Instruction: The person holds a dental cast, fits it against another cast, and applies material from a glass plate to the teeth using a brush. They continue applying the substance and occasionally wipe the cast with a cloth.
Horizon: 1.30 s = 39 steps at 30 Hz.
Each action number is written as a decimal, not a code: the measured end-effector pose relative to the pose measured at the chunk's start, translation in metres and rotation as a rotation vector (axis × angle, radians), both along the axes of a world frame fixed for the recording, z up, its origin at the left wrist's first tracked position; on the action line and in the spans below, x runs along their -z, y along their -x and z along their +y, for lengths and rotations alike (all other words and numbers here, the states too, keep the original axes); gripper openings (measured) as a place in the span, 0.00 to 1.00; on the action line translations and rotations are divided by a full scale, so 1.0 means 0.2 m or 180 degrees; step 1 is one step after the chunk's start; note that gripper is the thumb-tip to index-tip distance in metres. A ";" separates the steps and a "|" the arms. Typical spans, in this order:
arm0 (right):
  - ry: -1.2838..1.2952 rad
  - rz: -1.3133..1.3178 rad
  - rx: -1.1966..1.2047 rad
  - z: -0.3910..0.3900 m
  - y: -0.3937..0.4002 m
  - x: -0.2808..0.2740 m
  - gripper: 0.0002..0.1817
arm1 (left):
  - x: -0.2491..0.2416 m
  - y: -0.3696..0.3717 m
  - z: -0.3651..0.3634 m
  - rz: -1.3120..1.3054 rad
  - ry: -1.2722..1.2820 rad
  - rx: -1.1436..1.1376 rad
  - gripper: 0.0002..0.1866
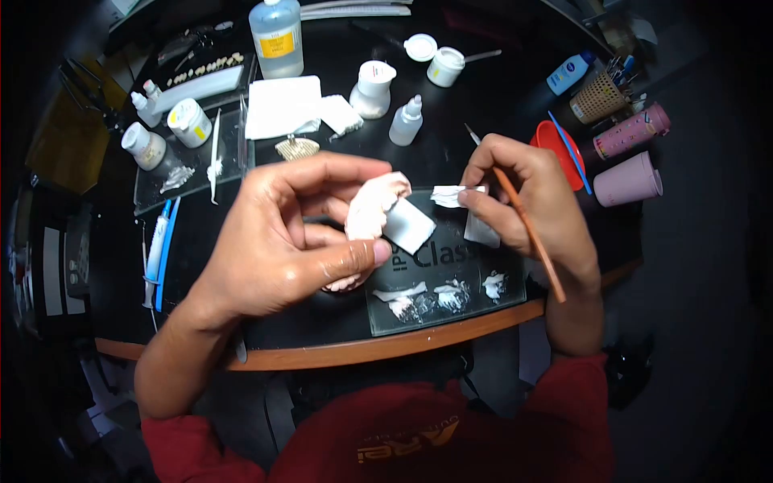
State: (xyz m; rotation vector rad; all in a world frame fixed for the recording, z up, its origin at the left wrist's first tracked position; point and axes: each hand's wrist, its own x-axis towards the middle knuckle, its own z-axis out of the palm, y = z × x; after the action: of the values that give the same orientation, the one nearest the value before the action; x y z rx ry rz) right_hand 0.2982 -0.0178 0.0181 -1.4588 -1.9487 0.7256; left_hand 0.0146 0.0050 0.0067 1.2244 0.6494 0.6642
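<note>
A pale dental cast [372, 208] is gripped between the thumb and fingers of my left hand [282, 233], left of centre. My right hand [527, 193] holds a brown-handled brush [530, 229] and pinches a folded white tissue [451, 196]. Between the hands, a white square piece [411, 226] lies beside the cast. Below them is a glass slab [475, 309] with several white paste smears [451, 295]. Another pinkish cast part [346, 282] shows partly under my left hand.
Behind the hands stand a dropper bottle [406, 121], a white jar [371, 90], an open jar [445, 67] and a large clear bottle [277, 40]. A red dish [557, 150] and pink tumbler [628, 180] are right. A syringe [154, 258] lies left.
</note>
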 end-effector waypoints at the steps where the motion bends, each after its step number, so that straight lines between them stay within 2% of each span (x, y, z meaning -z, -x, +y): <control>1: 0.0152 0.0239 -0.0084 -0.01 -0.03 0.01 0.07 | 0.03 0.00 0.01 -0.0054 -0.0209 -0.0101 0.33; 5: 0.0277 0.0342 0.0373 -0.03 -0.11 -0.03 0.07 | 0.06 0.00 0.02 0.0001 -0.0432 -0.0183 0.33; 8: 0.0225 0.0329 0.0194 0.00 -0.08 0.03 0.07 | 0.06 -0.01 0.02 -0.0005 -0.0392 -0.0175 0.33; 11: 0.0006 -0.0172 0.0012 0.01 -0.07 0.11 0.09 | 0.05 0.00 0.02 0.0167 -0.0404 -0.0147 0.33; 15: -0.0930 -0.0408 -0.0368 0.04 -0.03 0.13 0.10 | 0.07 -0.01 0.02 0.0110 -0.0488 -0.0207 0.33; 16: -0.0674 -0.0356 -0.0342 0.02 -0.01 0.11 0.11 | 0.07 -0.01 0.02 0.0123 -0.0479 -0.0194 0.33; 19: -0.0673 -0.0717 -0.0527 0.01 0.01 0.12 0.10 | 0.08 -0.01 0.01 0.0071 -0.0539 -0.0143 0.33; 23: -0.0623 -0.0704 -0.0424 0.01 0.01 0.16 0.10 | 0.07 -0.01 0.01 0.0076 -0.0405 -0.0050 0.32; 24: -0.0860 -0.0682 -0.0381 0.01 0.03 0.17 0.08 | 0.06 -0.01 0.01 0.0086 -0.0338 -0.0009 0.32; 27: -0.0970 0.0493 0.0294 0.00 0.09 0.18 0.07 | 0.05 -0.01 0.00 0.0014 -0.0149 0.0086 0.32; 31: -0.1184 0.1625 0.0145 -0.03 0.13 0.17 0.13 | 0.07 -0.01 0.01 -0.0147 0.0168 0.0208 0.31; 32: -0.1318 0.1520 -0.0053 -0.03 0.11 0.19 0.15 | 0.08 -0.01 0.01 -0.0208 0.0279 0.0255 0.30; 35: -0.1447 0.2055 -0.0343 -0.04 0.14 0.20 0.15 | 0.10 -0.01 0.01 -0.0358 0.0576 0.0318 0.30; 39: -0.1329 0.2629 -0.0254 -0.03 0.21 0.25 0.16 | 0.09 -0.01 0.01 -0.0375 0.0956 0.0453 0.35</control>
State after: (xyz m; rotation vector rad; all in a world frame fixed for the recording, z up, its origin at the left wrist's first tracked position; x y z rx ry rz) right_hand 0.2568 -0.0237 -0.0312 -0.6661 -1.3894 0.7391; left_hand 0.0175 0.0060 -0.0109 0.9358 0.5363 0.4952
